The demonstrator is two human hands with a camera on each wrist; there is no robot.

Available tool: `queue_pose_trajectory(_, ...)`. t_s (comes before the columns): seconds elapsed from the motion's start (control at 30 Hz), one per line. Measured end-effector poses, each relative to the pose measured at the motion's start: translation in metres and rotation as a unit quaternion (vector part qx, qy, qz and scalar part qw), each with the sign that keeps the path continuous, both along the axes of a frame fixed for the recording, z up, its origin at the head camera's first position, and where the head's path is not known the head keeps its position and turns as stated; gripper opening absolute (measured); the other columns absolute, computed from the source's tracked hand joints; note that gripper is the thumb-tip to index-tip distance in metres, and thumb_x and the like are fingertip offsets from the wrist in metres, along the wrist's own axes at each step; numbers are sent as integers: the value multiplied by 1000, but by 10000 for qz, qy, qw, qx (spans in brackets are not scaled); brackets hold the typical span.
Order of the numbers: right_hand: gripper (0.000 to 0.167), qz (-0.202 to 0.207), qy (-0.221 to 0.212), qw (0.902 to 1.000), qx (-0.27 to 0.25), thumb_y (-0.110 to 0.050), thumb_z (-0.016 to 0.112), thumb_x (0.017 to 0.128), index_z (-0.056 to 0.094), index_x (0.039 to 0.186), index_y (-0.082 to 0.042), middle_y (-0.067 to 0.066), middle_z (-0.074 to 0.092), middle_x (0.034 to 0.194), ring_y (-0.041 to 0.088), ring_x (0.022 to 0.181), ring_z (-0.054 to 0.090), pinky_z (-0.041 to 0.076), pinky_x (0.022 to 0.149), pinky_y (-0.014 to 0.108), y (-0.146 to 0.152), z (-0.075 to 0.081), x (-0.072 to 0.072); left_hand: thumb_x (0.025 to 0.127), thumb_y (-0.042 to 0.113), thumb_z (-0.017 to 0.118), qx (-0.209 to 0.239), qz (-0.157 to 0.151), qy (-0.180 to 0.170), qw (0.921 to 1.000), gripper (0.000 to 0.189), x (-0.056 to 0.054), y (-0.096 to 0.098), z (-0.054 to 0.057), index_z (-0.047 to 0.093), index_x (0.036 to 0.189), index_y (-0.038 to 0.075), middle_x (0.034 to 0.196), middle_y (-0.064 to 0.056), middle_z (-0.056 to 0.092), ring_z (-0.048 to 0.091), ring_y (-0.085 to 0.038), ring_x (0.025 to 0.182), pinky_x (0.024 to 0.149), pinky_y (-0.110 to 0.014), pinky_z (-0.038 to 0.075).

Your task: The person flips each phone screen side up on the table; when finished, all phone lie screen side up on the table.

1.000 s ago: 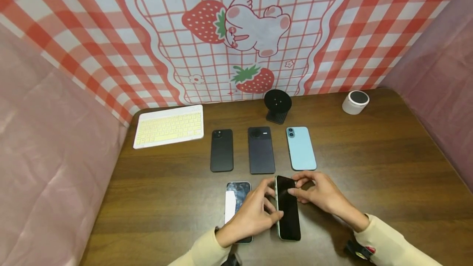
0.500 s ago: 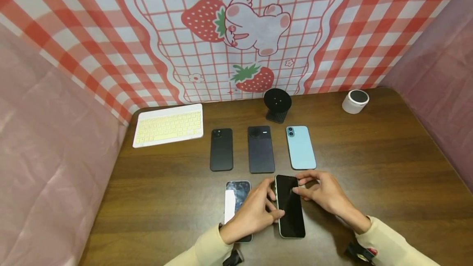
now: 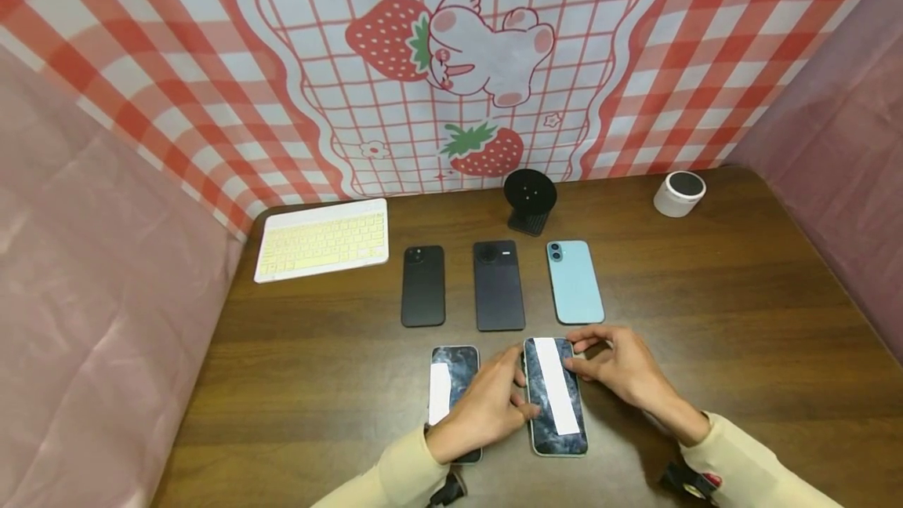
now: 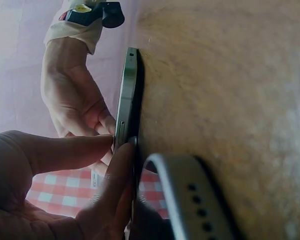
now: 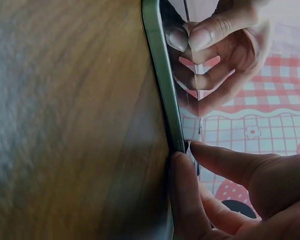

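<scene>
A smartphone [image 3: 556,397] with a pale green frame is face up near the table's front, its dark, cloudy-patterned screen crossed by a long bright white band. My left hand [image 3: 490,402] pinches its left edge between thumb and fingers; the left wrist view shows this grip on the phone's side [image 4: 124,105]. At the upper right edge, my right hand [image 3: 624,371] pinches it with the thumb over the screen side. In the right wrist view the green frame [image 5: 165,80] runs close over the wood. A second face-up phone [image 3: 462,367] lies partly hidden under my left hand.
Behind stand a row of face-down phones: a black one [image 3: 423,286], a dark grey one [image 3: 499,286] and a light blue one [image 3: 576,282]. Farther back are a white keyboard [image 3: 323,240], a black round-topped stand [image 3: 530,198] and a white cylinder [image 3: 679,195]. A checked cloth hangs behind.
The held phone's lower end has swung slightly right and its tilt has changed. Its screen went from plain black to a cloudy pattern with a white band. My right hand shifted slightly right.
</scene>
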State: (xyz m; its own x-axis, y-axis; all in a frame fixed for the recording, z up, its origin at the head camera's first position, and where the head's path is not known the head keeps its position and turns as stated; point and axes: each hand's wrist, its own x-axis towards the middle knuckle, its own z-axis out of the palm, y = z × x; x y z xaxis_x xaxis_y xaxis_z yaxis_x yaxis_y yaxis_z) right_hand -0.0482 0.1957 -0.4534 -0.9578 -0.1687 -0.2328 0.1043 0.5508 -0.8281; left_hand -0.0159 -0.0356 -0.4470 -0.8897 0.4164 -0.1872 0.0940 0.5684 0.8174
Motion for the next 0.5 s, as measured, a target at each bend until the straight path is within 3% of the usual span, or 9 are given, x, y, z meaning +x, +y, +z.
queue_pose_trajectory(0.3,40,70,-42,9999,-66,-12,87,83,73,117,3,15,76,100,10,65,71,56,61,24,3,2,-2,80,7,89,-114,-93,64,9999,78,-5,2,-2,48,145,-6,103,-8,64,63,4,68,71,-16,51)
queue_pose_trajectory(0.5,37,68,-111,9999,97,-14,86,84,73,115,1,10,76,95,12,63,72,54,63,23,4,2,-3,79,10,90,-103,-120,-136,9998,81,-7,1,-1,47,146,-6,106,-8,63,63,4,67,72,-17,50)
